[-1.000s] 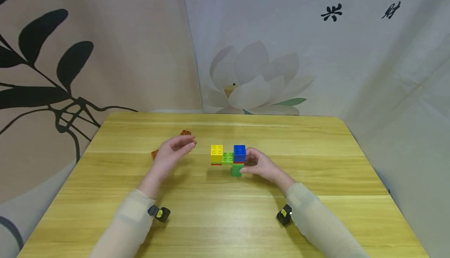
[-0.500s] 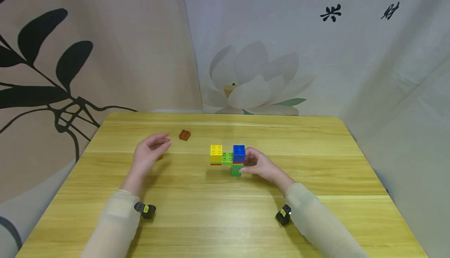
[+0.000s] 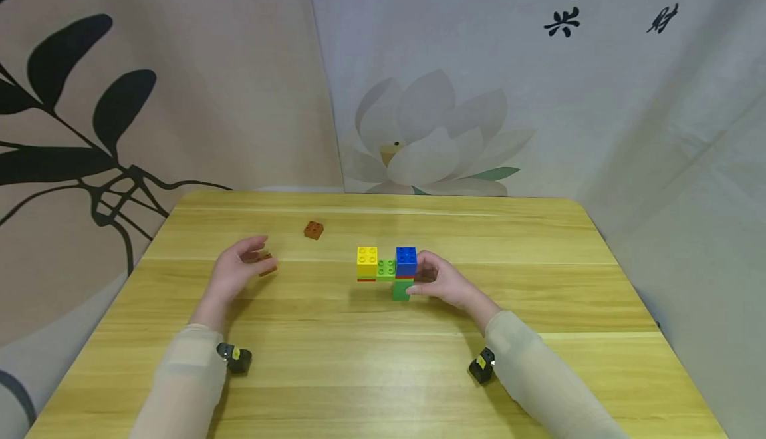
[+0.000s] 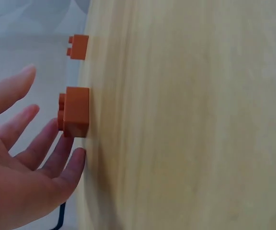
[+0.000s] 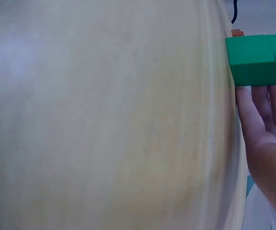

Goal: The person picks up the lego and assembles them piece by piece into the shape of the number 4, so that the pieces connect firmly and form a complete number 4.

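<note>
In the head view my left hand (image 3: 236,271) is at the left of the table, its fingers spread around an orange-brown toy brick (image 4: 76,112). The left wrist view shows the thumb apart from that brick and other fingertips at its side. My right hand (image 3: 443,283) holds a small structure of toy bricks, thumb and fingers on its green column (image 3: 401,291), which shows two green bricks (image 4: 76,112) nowhere but in the right wrist view. A blue brick (image 3: 405,261) tops the column. Light green (image 3: 385,269) and yellow bricks (image 3: 367,261) extend leftward, with thin red layers below.
Another orange-brown brick (image 3: 314,230) lies farther back on the wooden table (image 3: 371,372), between the left hand and the structure. A printed curtain (image 3: 251,80) hangs behind the table's far edge.
My left hand has moved left and slightly toward me, away from the farther orange-brown brick to the nearer one. The right hand keeps its hold on the structure in the same place.
</note>
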A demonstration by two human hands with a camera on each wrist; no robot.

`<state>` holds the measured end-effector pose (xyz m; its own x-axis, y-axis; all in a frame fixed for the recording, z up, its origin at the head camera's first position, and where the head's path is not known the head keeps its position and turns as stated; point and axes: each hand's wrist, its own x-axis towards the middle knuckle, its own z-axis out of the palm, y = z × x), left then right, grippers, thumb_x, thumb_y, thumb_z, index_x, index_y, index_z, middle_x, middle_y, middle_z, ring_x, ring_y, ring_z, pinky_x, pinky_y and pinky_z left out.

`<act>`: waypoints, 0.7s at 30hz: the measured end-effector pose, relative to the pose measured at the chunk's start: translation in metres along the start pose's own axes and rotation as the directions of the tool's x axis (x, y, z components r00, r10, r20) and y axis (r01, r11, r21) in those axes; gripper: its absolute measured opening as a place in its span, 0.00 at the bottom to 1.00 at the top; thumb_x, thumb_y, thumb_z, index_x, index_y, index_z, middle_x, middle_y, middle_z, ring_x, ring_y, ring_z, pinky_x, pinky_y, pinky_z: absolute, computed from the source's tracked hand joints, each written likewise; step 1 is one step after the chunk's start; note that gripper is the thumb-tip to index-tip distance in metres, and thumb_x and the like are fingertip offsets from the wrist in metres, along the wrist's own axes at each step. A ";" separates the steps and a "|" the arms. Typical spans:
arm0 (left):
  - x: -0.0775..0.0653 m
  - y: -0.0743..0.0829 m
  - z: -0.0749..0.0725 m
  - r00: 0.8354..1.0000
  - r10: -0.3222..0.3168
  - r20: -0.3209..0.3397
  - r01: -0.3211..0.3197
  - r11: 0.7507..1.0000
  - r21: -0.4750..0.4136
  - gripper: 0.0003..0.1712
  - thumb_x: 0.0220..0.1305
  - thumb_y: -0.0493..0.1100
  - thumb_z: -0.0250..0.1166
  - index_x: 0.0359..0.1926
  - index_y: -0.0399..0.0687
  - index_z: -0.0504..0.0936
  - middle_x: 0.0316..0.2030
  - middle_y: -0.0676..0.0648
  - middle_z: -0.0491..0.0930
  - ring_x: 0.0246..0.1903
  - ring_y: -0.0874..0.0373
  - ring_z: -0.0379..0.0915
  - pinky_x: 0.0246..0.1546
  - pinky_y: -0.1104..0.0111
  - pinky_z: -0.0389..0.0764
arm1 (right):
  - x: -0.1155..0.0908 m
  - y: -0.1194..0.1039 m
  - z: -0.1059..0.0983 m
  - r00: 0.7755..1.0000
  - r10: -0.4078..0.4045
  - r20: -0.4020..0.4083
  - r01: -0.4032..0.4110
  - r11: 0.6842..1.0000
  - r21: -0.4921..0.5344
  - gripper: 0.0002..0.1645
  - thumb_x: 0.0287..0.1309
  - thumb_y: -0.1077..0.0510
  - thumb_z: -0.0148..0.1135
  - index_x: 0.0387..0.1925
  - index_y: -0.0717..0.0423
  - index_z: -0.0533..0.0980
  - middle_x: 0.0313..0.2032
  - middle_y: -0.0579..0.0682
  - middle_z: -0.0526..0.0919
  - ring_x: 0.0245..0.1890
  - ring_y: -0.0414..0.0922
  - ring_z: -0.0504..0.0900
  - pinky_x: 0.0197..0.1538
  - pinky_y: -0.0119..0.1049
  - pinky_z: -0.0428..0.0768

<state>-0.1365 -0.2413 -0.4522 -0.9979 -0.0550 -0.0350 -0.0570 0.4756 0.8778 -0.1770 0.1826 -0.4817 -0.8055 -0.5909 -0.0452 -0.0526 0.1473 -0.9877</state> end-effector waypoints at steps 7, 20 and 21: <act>0.002 -0.011 -0.004 0.996 -0.022 0.090 0.019 0.999 0.035 0.42 0.63 0.41 0.70 0.72 0.34 0.61 0.68 0.29 0.62 0.64 0.33 0.60 0.66 0.43 0.60 | 0.000 0.000 0.000 1.000 -0.001 -0.001 0.001 1.000 -0.008 0.23 0.55 0.65 0.73 0.49 0.61 0.73 0.49 0.53 0.80 0.51 0.49 0.78 0.57 0.41 0.76; 0.005 -0.022 -0.007 0.987 -0.008 0.162 -0.004 0.997 0.074 0.41 0.59 0.36 0.72 0.70 0.30 0.63 0.69 0.28 0.60 0.68 0.31 0.54 0.68 0.44 0.56 | 0.000 0.001 0.001 1.000 -0.004 0.002 0.004 1.000 -0.001 0.22 0.55 0.66 0.72 0.50 0.62 0.72 0.49 0.53 0.80 0.51 0.50 0.77 0.58 0.42 0.76; 0.005 -0.023 -0.007 0.986 -0.002 0.166 -0.011 0.997 0.076 0.41 0.59 0.35 0.71 0.70 0.30 0.63 0.68 0.28 0.60 0.68 0.30 0.55 0.68 0.44 0.56 | 0.000 0.001 0.001 1.000 -0.003 0.001 0.003 1.000 -0.001 0.22 0.55 0.67 0.72 0.50 0.63 0.72 0.49 0.54 0.80 0.51 0.50 0.77 0.58 0.42 0.76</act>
<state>-0.1402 -0.2588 -0.4687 -0.9892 0.0905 -0.1151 -0.0481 0.5415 0.8393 -0.1767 0.1821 -0.4823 -0.8045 -0.5925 -0.0427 -0.0554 0.1464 -0.9877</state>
